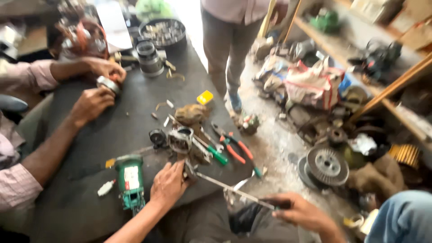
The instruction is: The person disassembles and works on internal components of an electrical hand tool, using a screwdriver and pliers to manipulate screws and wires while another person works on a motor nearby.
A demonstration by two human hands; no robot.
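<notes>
My right hand (300, 212) is closed round the dark handle of a long screwdriver (234, 192). Its thin shaft slants up and left to my left hand (168, 184) at the near edge of the dark table (126, 121). My left fingers pinch a small grey metal part (188, 172) at the shaft's tip; blur hides its shape. A green power tool body (130, 180) lies just left of that hand. A metal gear housing (180, 139) sits just beyond it, beside a small black round part (157, 137).
Red-handled pliers (234, 147), a green-handled screwdriver (217, 155), a brown rag (191, 112) and a yellow box (204, 96) lie mid-table. A co-worker's hands (96, 96) hold a round metal part (108, 83) at left. Another person (229, 40) stands behind. Spools (327, 166), bags and shelves crowd the right.
</notes>
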